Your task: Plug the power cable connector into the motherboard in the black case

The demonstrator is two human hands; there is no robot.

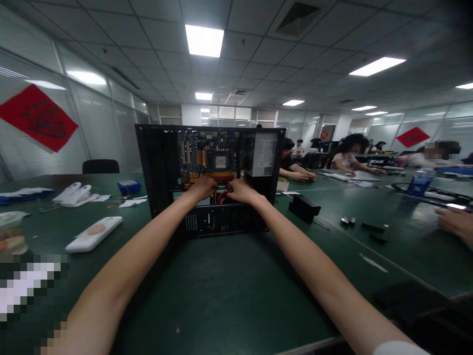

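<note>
An open black computer case [162, 167] stands upright on the dark green table [229, 291], its side off. Inside I see a motherboard [207, 158] and a grey power supply [263, 157] at the upper right. Both my arms stretch straight out into the case. My left hand [202, 188] and my right hand [241, 191] are side by side at the lower middle of the case, fingers curled around a bundle of red and black cables [220, 197]. Exactly what each finger grips is hidden.
A white phone-like device [94, 234] lies to the left, with white handsets [76, 194] and a blue box [129, 187] further back. A black box [303, 207] and small black parts [373, 229] lie to the right. Other people sit at the far right; another person's hand [456, 223] rests there.
</note>
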